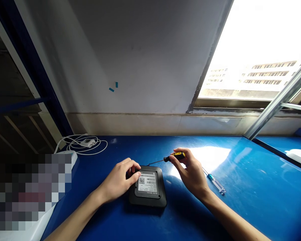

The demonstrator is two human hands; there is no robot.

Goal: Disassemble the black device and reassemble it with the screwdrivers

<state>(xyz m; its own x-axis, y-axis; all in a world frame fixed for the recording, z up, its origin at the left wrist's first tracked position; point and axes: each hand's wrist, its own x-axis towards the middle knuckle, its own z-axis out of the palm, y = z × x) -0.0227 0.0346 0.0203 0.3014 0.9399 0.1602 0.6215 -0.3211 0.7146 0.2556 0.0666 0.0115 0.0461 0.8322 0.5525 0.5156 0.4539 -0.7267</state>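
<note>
A flat, square black electronic box (150, 202) lies on the blue table, with a label (147, 183) bearing a QR code and barcodes facing up. My left hand (120, 179) grips its upper left corner, the thumb resting by the label and the fingers curled at the far edge. Between the fingers of my right hand (192, 170) is a screwdriver (178, 156) with a yellow and black handle. Its thin shaft points left, and the tip is at the box's far edge; whether it touches is too small to tell.
A second screwdriver (217, 184) with a clear handle lies right of my right hand. A coiled white cable (74, 147) with an adapter (87, 143) sits at the back left. Blue table (110, 221) meets the wall behind; a metal bar (268, 110) slants at right.
</note>
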